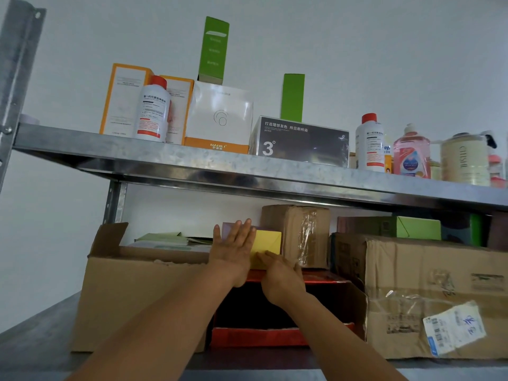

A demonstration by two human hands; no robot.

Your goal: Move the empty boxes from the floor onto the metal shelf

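Pretty packed setup here. The metal shelf [192, 165] is seen from below. Its upper level is loaded with product cartons and bottles, including a dark box marked "3" [302, 141].

On the lower level, a big crumpled carton [428, 284] with a torn shipping label is parked at the right. An open-topped cardboard box [132, 298] is parked at the left, with flat greenish packets seen inside it. A red box [261, 335] is wedged between those two. A taped brown carton [299, 232] is stood on top of it, further back.

The yellow box [268, 240] is the one being handled. It's set on top of the red box, just left of the taped carton and touching it or close to it. Something purplish is tucked behind it.

The left hand [233, 248] is laid flat against the yellow box's left side, fingers straight and pointing up, nothing gripped. The right hand [281, 279] is pressed to the box's lower front, fingers stretched fairly straight across it, not wrapped around anything.
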